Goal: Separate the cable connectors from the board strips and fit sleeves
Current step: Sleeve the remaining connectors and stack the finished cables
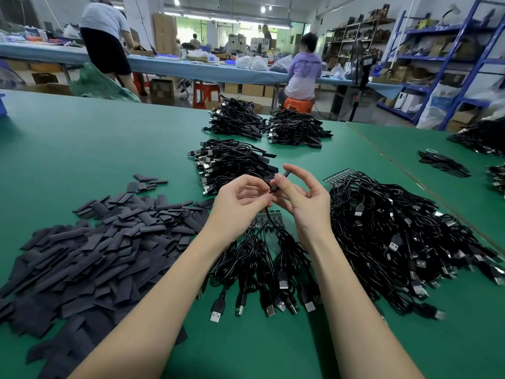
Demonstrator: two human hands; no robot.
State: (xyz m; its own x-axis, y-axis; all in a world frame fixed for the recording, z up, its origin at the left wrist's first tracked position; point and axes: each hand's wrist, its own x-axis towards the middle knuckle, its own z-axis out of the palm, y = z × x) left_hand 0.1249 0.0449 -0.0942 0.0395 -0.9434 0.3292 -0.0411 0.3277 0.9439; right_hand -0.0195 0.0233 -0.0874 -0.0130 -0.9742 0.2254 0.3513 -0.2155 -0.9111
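From the head camera, both bare hands meet above the green tabletop (109,138), raised over a small bundle of black USB cables (262,272) whose wires run up to a dark board strip (266,218) lying flat just below the hands. The left hand (240,201) has its fingers curled, thumb and forefinger pinching a thin black cable end where it meets the right hand. The right hand (300,198) pinches a short black sleeve (281,179) between thumb and fingertips, the sleeve tilted up and to the right, its other fingers loosely bent; whether the sleeve is already over the connector cannot be told. To the left of the arms lies a broad heap of flat dark sleeves (109,242), spread from near the hands toward the lower left edge. To the right sits a large pile of cables (396,228) with silver USB plugs, another board strip (338,175) showing at its far edge. Beyond the hands is a neater stack of cables (229,162), and farther back two more stacks (267,124) side by side. In the background, a person in a lilac shirt (303,75) sits on an orange stool at a long blue bench, and another person (105,36) stands bent over it
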